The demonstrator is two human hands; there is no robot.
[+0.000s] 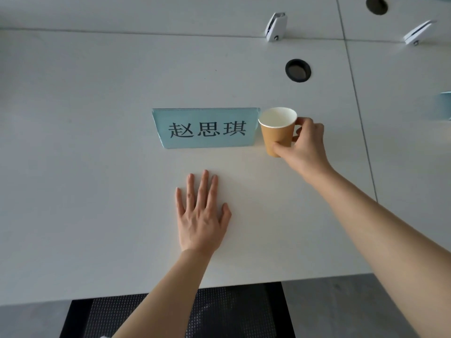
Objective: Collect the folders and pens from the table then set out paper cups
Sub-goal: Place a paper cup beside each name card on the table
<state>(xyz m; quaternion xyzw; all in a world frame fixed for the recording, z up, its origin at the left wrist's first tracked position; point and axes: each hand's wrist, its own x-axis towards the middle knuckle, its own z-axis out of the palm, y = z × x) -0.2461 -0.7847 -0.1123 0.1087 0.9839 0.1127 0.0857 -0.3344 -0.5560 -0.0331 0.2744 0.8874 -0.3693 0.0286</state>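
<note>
A brown paper cup (275,132) with a white inside stands upright on the white table (97,167), just right of a light-blue name card (205,128). My right hand (302,147) grips the cup from its right side, thumb low on the front wall and fingers curled behind it. My left hand (202,211) lies flat on the table in front of the name card, fingers straight and spread, holding nothing. No folders or pens are in view.
A black cable grommet (297,70) sits behind the cup and another (376,5) at the far right. Two white clips (275,26) (418,32) stand on the table's seam. A black mesh chair (175,313) is below the near edge. Another blue card edge (444,106) shows at right.
</note>
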